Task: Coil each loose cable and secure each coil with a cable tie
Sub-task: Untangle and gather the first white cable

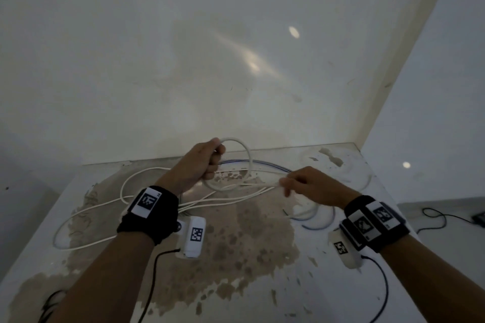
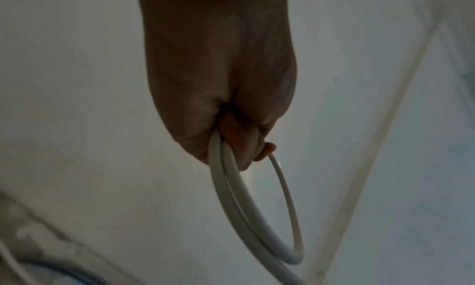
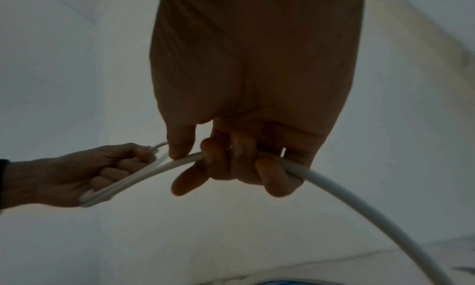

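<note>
The left hand (image 1: 200,162) is up above the worktop (image 1: 262,257), fingers (image 3: 115,171) curled tight round a small coil (image 1: 236,162) of white cable (image 1: 157,207). From the left wrist view two turns show, bunched in the fist and looping out below it. Over on the other side, the right hand (image 1: 312,183) has the same cable running through it: the fingers (image 3: 246,163) are hooked over the strand and the thumb tip presses against it, while the index finger sticks out a little looser. Between the two hands the cable stretches in a shallow arc, and past the right hand it drops down toward the worktop. The rest of it lies there in wide, slack loops, spread across the stained, patchy surface under both forearms. A blue cable (image 1: 319,225) lies among the white loops, curving near the right wrist and running along the back by the wall (image 1: 183,60). Both wrists wear black bands (image 1: 154,215) with printed square markers.
</note>
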